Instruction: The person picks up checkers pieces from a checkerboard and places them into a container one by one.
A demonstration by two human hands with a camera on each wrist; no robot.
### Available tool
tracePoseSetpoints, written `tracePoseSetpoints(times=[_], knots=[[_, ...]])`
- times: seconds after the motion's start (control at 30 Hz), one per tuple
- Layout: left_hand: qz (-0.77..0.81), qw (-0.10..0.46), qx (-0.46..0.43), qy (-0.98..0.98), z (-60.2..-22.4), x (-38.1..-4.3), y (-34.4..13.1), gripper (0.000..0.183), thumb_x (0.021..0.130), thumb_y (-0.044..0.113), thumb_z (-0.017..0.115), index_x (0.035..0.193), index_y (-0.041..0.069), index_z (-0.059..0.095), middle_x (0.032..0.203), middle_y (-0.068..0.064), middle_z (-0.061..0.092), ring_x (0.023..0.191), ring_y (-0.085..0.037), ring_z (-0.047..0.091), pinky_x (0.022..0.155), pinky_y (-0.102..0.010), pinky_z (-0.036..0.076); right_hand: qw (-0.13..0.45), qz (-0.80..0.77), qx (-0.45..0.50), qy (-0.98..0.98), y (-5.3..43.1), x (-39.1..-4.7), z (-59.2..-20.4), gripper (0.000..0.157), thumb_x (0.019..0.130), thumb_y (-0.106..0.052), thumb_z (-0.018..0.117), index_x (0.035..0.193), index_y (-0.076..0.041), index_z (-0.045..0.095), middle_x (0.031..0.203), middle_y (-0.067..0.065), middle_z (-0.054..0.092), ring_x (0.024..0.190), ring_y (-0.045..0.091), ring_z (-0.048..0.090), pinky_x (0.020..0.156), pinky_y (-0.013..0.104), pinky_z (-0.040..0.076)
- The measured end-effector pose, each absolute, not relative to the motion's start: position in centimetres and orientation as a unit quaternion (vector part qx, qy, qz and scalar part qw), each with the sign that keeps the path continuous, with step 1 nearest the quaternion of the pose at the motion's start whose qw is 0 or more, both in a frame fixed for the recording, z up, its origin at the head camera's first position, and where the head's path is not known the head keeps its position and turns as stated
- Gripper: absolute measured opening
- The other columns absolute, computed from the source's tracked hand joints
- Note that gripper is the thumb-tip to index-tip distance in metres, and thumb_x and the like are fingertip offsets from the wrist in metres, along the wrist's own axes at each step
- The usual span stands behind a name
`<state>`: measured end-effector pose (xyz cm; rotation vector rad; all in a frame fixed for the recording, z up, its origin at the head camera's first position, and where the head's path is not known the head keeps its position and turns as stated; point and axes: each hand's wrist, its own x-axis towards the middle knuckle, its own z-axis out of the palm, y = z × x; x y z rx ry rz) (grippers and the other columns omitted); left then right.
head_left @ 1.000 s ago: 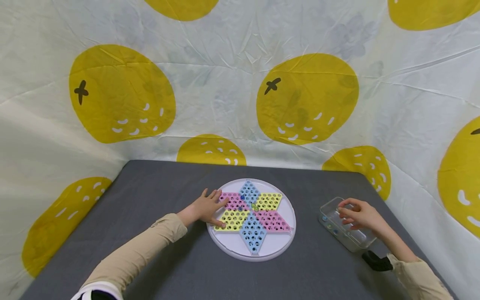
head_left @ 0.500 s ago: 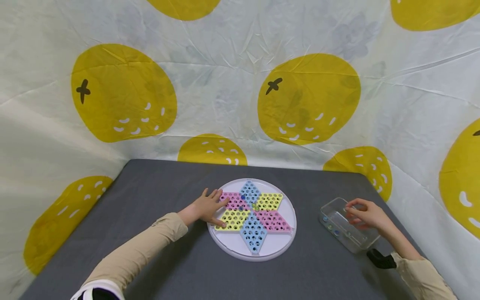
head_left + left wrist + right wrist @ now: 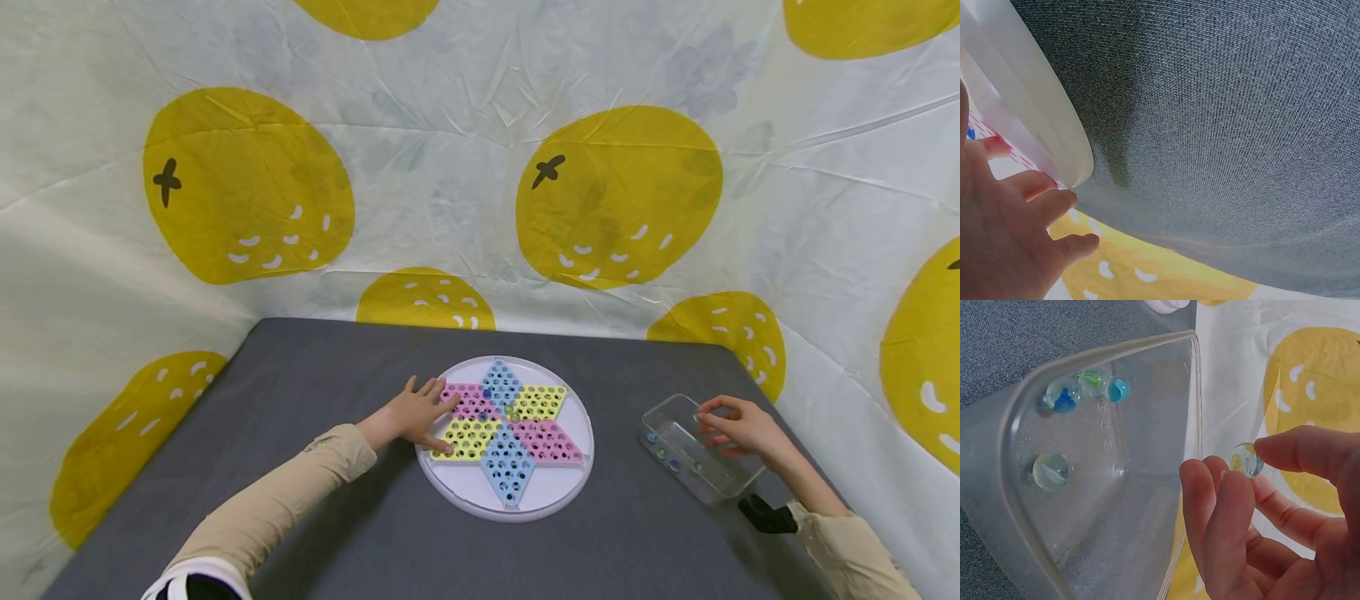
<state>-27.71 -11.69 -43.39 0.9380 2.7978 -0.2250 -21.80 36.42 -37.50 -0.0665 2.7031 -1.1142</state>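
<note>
In the head view my left hand (image 3: 411,417) rests with fingers spread on the left rim of a round white Chinese checkers board (image 3: 555,492). The board carries a star of pink, yellow and blue holed sections. A blue marble (image 3: 487,393), a darker marble (image 3: 482,416) and yellow-green marbles (image 3: 512,413) sit in its holes. My right hand (image 3: 738,427) is above a clear plastic box (image 3: 701,492). Thumb and fingertips pinch a clear marble (image 3: 1246,460) with yellow in it. Inside the box, a blue-swirled marble (image 3: 1063,397), a green one (image 3: 1092,381) and others lie loose.
Dark grey cloth (image 3: 345,533) covers the table, and the box stands on it to the right of the board. Behind the table hangs a pale curtain (image 3: 435,200) printed with large yellow fruit.
My right hand has shifted a little to the right over the box. The left hand stays in place on the board's rim.
</note>
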Motion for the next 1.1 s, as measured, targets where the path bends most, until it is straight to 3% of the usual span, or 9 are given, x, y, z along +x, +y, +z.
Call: tracePoseSetpoints(times=[1.1], knots=[[-0.075, 0.096, 0.315, 0.941, -43.35, -27.71, -11.69, 0.092, 0.071, 0.070, 0.051, 0.142, 0.017, 0.024, 0.148, -0.018, 0.018, 0.136, -0.036, 0.019, 0.103, -0.060, 0.015, 0.116, -0.376, -0.014, 0.919, 36.77, -21.48, -37.52, 0.040, 0.092, -0.029, 0.047, 0.113, 0.006, 0.048, 0.090, 0.009, 0.068, 0.070, 0.014, 0.066, 0.061, 0.033, 0.053]])
